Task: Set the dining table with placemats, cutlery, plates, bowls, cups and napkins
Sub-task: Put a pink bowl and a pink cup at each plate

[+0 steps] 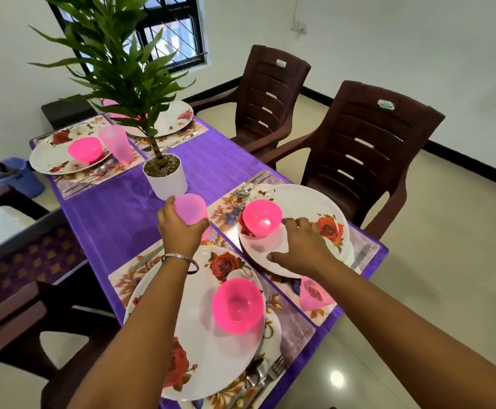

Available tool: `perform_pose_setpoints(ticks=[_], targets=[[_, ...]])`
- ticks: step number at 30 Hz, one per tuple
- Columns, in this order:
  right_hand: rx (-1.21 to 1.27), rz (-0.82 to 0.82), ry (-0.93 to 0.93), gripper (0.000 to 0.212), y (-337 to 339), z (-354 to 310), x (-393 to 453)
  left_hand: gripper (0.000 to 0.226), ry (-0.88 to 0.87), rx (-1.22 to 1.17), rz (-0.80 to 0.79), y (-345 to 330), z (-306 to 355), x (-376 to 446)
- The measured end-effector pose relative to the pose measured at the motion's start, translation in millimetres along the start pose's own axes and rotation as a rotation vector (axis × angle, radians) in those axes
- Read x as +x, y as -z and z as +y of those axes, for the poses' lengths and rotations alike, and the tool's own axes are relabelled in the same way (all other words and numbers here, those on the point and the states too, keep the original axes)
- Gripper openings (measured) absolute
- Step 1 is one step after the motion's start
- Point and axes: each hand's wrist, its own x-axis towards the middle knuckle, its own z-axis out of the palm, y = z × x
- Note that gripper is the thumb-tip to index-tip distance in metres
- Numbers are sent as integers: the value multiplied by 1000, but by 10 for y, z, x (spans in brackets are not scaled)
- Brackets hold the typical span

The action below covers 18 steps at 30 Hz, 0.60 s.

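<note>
The translucent pale-pink plastic cup (190, 208) sits in the left hand (179, 231) over the purple tablecloth (117, 219), just in front of the white plant pot (167, 180) and between the near floral placemat (134, 273) and the far-right one. It looks light, thin-walled and a little springy, so I judge it needs only a gentle squeeze; a hard one could flex the wall, and the smooth plastic could slip if held too near the rim. The body, about mid-height, seems the safest place to hold it, and that is where the hand has it: the thumb (168, 200) curls round the left side and the fingers wrap the right, closed on the wall, the mouth tipped away from the camera. Whether its base touches the cloth I cannot tell. The right hand (303, 246) lies low over the round white plate with red roses (323, 202) on the right-hand setting, fingers spread and relaxed, their tips near the bright pink plastic bowl (262, 216) but apparently not gripping it; the thumb (276, 256) reaches toward the plate's near rim. The plate appears stiff and glossy, probably melamine or ceramic, best taken at the rim. A second pale-pink cup (314, 295) already stands on the right setting, so this one likely belongs to the near plate.
</note>
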Motion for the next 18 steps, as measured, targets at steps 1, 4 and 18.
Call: perform_pose_setpoints(ticks=[1,4,18], targets=[[1,2,6,85,-26,-13,30,94,8,13,-5,-27,-40,72],[17,8,18,81,-98,-50,94,95,28,50,-38,-135,-156,235],[27,24,6,77,-126,-79,195,99,38,206,-76,-290,-380,382]])
